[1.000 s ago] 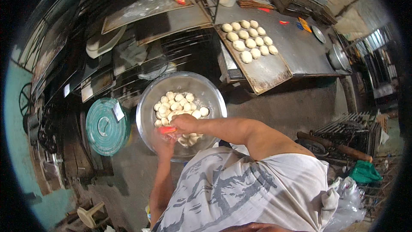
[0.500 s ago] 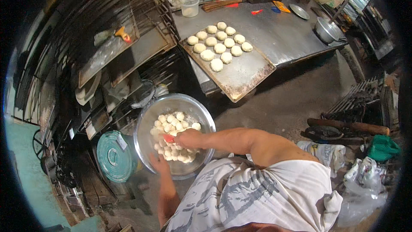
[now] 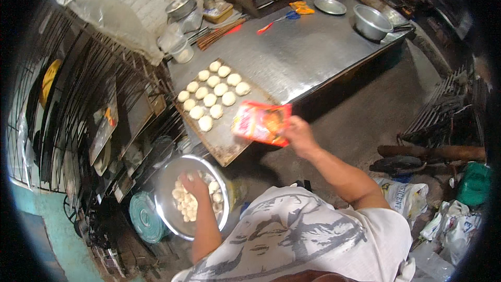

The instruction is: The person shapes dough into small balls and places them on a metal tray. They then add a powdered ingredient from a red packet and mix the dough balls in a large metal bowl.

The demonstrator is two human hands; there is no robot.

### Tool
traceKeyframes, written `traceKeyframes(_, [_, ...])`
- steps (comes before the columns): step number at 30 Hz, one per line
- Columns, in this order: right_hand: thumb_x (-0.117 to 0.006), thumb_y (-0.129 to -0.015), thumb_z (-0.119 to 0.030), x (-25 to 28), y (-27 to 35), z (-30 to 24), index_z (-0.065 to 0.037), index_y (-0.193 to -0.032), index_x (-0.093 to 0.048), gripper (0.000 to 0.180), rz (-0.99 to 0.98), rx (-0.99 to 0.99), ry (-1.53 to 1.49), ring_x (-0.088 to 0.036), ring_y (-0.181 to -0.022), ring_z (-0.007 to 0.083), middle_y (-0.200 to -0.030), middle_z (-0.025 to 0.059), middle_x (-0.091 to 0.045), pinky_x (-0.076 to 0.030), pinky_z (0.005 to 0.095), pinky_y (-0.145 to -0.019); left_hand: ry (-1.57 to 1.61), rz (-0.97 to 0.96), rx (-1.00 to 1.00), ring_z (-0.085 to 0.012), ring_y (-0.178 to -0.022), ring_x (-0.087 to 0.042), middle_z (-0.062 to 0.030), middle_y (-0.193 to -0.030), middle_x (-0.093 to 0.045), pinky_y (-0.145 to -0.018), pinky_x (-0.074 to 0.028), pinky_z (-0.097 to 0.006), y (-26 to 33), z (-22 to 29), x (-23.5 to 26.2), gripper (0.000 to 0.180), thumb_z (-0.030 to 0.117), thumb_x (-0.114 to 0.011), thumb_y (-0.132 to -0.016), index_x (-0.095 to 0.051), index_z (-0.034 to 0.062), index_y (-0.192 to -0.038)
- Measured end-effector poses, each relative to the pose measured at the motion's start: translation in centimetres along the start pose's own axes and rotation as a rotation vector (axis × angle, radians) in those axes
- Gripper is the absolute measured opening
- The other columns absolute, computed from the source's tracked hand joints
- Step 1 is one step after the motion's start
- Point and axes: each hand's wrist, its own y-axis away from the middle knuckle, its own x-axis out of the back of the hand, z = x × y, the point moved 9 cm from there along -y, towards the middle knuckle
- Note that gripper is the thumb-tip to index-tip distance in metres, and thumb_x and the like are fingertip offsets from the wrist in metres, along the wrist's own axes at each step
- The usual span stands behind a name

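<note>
My right hand (image 3: pixel 299 137) is closed on one end of a red packet (image 3: pixel 263 123) with a picture on it. The packet is held over the near right corner of a worn baking tray (image 3: pixel 229 149). Rows of round, pale dough balls (image 3: pixel 210 99) sit on the tray's far part. My left hand (image 3: pixel 194 184) reaches into a large metal bowl (image 3: pixel 166 214), touching small dough balls (image 3: pixel 187 206) heaped inside. Its fingers are blurred and partly lost among the dough balls.
The tray lies on a dark metal-topped table (image 3: pixel 292 68) bearing a metal pot (image 3: pixel 371 23), a metal plate (image 3: pixel 330 6) and scissors (image 3: pixel 292 15). A rack (image 3: pixel 130 120) stands left, above a teal lid (image 3: pixel 147 218). Plastic bags (image 3: pixel 451 230) lie at right.
My right hand has risen from the bowl, out to the right, with the red packet. My left hand has gone from the bowl's near edge in among the dough balls. The view has shifted.
</note>
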Motion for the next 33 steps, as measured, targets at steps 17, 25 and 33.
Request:
traceKeyframes(17, [-0.058, -0.097, -0.011, 41.4, 6.5, -3.1, -0.006, -0.118, -0.056, 0.022, 0.962, -0.008, -0.379, -0.064, -0.073, 0.0142, -0.103, 0.0049, -0.068, -0.05, 0.0246, -0.051, -0.451, -0.658, -0.612, -0.0337, -0.128, -0.052, -0.0142, -0.137, -0.056, -0.104, -0.042, -0.053, -13.5, 34.3, -63.5, 0.055, 0.033, -0.065, -0.09, -0.054, 0.0085, -0.138])
traceKeyframes(25, [-0.064, -0.094, -0.004, 49.8, 0.4, -8.3, -0.003, -0.113, -0.057, 0.02, 1.097, 0.011, -0.066, -0.065, -0.096, 0.0209, -0.109, 0.0096, -0.066, -0.053, 0.0363, -0.088, -0.592, -0.66, -0.255, -0.0337, -0.131, -0.049, -0.0149, -0.135, -0.058, -0.106, -0.041, -0.051, -23.4, 32.7, -77.8, 0.039, 0.031, -0.063, -0.093, -0.064, 0.0099, -0.125])
traceKeyframes(33, [-0.064, -0.092, -0.001, 53.1, -4.5, -10.6, -0.003, -0.112, -0.057, 0.021, 1.051, 0.096, -0.134, -0.065, -0.102, 0.0213, -0.114, 0.0094, -0.065, -0.052, 0.0393, -0.094, -0.19, -0.538, -1.086, -0.0342, -0.131, -0.05, -0.0114, -0.124, -0.065, -0.104, -0.041, -0.051, -15.8, 52.9, -87.7, 0.023, 0.03, -0.065, -0.091, -0.077, 0.0144, -0.102])
